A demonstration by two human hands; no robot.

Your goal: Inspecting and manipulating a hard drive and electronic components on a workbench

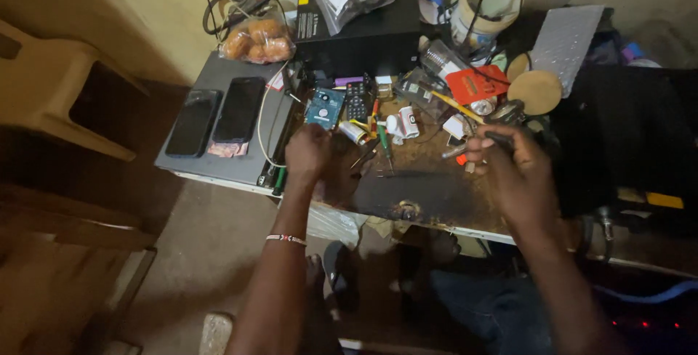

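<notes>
At bench (pixel 436 195) centre: left hand (pixel 308 153) fisted, grip contents indiscernible; right hand (pixel 512 170) at 3 o'clock gripping dark slim tool (pixel 476 143). Risk: cluttered screwdrivers (pixel 384 140) getting knocked off.

head: single view | worn high, looks steeply down | near workbench (pixel 429 199) | hands at centre

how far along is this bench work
Done: nothing looks finished; screwdrivers and parts lie scattered on the workbench. In hand: right hand grips a slim dark tool; left hand is fisted on the bench. Left: unclear; two phones lie aside.
</notes>
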